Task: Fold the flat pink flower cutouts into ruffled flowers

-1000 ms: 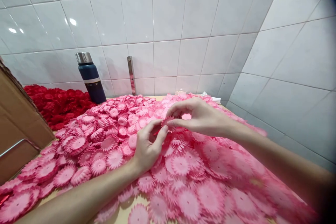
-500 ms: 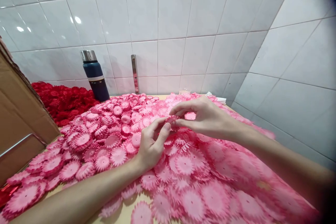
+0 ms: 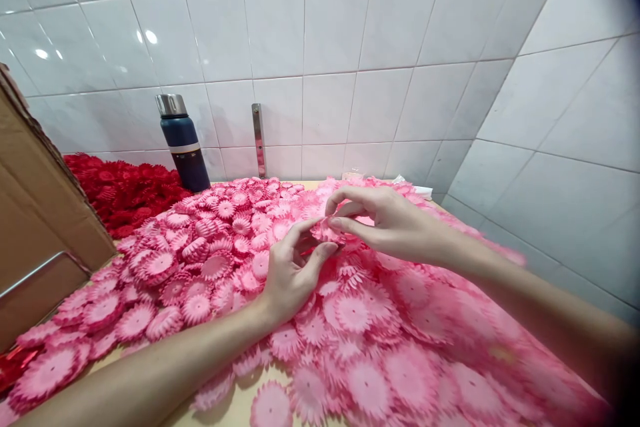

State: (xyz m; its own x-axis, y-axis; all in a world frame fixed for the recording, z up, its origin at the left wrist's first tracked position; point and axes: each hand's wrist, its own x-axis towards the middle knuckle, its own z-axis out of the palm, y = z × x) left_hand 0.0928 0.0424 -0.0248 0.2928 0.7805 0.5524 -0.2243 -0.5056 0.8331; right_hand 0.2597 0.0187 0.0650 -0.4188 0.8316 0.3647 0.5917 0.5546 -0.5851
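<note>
Over the middle of the pile, a small pink petal disc (image 3: 327,232) with a fringed edge is held between my two hands. The thumb and index finger of my right hand (image 3: 387,220) pinch its upper edge. My left hand (image 3: 295,270) cups it from the left, fingers curled behind and thumb below; the exact contact is partly hidden. Below and around both hands lie many loose pink petal discs (image 3: 354,312), most with a tiny hole in the centre. Some sit in stacks (image 3: 157,265) at the left.
A dark blue bottle (image 3: 186,153) with a steel lid stands by the tiled wall (image 3: 327,20). Red petal pieces (image 3: 125,190) are heaped behind a cardboard box (image 3: 45,213) at the left. A metal strip (image 3: 259,140) is upright against the wall. Yellowish tabletop (image 3: 240,403) shows in front.
The petal disc has come up into clearer view between my hands. My right fingertips have tightened at its top edge, and my left thumb has moved slightly right and down.
</note>
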